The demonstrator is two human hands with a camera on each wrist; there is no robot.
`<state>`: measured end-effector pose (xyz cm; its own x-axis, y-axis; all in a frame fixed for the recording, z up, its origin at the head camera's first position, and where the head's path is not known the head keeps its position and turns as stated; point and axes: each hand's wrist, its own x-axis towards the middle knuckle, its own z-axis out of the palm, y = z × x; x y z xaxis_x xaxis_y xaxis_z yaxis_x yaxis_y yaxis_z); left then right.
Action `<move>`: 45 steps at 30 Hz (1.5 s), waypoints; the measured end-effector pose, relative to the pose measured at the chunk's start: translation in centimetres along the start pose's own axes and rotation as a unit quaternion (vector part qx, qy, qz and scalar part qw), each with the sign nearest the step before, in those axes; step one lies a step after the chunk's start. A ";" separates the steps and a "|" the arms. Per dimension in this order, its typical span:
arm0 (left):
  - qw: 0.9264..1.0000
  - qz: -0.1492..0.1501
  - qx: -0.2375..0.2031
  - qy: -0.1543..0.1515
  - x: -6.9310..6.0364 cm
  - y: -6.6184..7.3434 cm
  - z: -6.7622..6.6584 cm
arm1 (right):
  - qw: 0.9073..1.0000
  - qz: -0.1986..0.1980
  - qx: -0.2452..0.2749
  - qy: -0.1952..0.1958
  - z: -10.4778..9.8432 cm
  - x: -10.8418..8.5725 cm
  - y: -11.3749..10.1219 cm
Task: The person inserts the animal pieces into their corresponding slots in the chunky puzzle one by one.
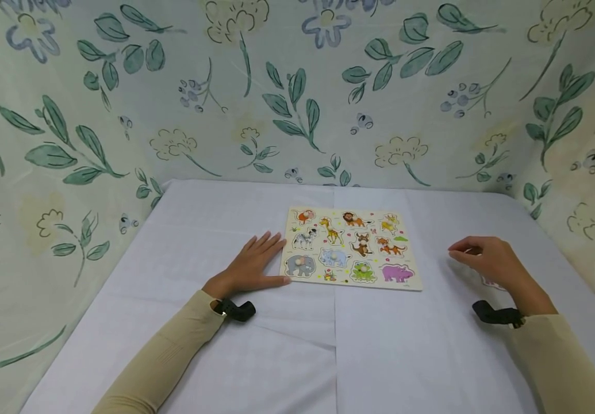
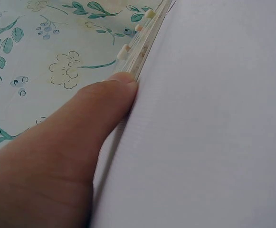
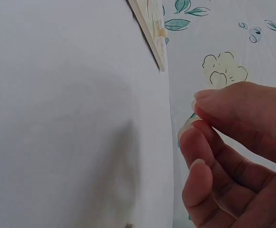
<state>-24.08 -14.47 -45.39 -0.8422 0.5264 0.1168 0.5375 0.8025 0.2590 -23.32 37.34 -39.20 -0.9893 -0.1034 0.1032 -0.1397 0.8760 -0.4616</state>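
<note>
A wooden peg puzzle board [image 1: 375, 280] with colourful animal pictures lies flat on the white-covered table. Beside its left edge my left hand [image 1: 249, 265] rests palm down, fingers spread, with the thumb [image 2: 121, 83] touching the board's near-left corner. To the right of the board my right hand [image 1: 494, 261] hovers above the cloth with loosely bent fingers. In the right wrist view its thumb and fingertips [image 3: 197, 183] stand a little apart, with nothing seen between them. A pink-edged flat piece [image 1: 492, 283] lies beneath the right hand, mostly hidden by it.
The white tablecloth [image 1: 271, 362] has a fold line down its middle. Floral fabric [image 1: 302, 98] hangs behind and at both sides of the table. A black wrist device sits on the left wrist [image 1: 235, 310] and the right wrist [image 1: 499, 315].
</note>
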 end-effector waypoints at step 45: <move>1.000 -0.002 -0.003 -0.005 0.0 0.1 -0.2 | 0.999 0.030 0.000 -0.033 -2.6 -0.8 2.3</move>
<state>-24.05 -14.41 -45.18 -0.8438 0.5261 0.1060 0.5339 0.8027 0.2658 -22.76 40.68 -38.04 -0.9965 -0.0821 0.0175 -0.0808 0.8812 -0.4657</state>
